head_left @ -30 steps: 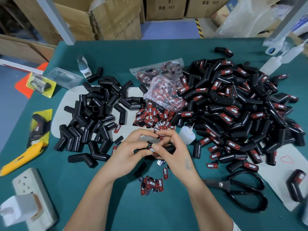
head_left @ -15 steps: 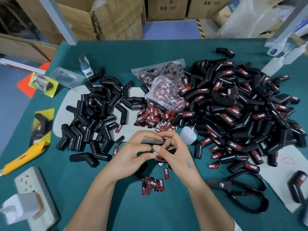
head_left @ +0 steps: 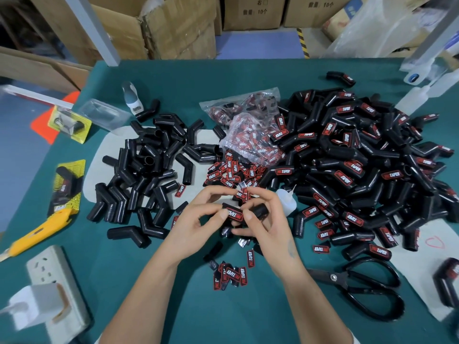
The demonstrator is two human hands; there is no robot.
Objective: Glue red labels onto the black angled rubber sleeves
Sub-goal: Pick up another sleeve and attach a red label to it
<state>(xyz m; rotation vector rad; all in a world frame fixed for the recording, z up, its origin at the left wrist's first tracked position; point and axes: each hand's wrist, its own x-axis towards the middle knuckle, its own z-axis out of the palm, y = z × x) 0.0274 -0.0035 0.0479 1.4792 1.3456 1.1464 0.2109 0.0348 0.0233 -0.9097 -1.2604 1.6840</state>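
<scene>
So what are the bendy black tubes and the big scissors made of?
The black tubes look like matte rubber: dull, soft-edged, some with ribbed ends. That is a guess from looks. The scissors look like dark metal blades with a shiny silver screw and glossy black loop handles, maybe painted metal or plastic; I cannot tell which.

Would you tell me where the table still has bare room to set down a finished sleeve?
Bare green table runs along the far edge, beyond both piles. Another free patch lies near you between the forearms, below the loose labels. It is crowded on the right with the labelled sleeves and scissors, and left of centre with the unlabelled sleeves.
</scene>
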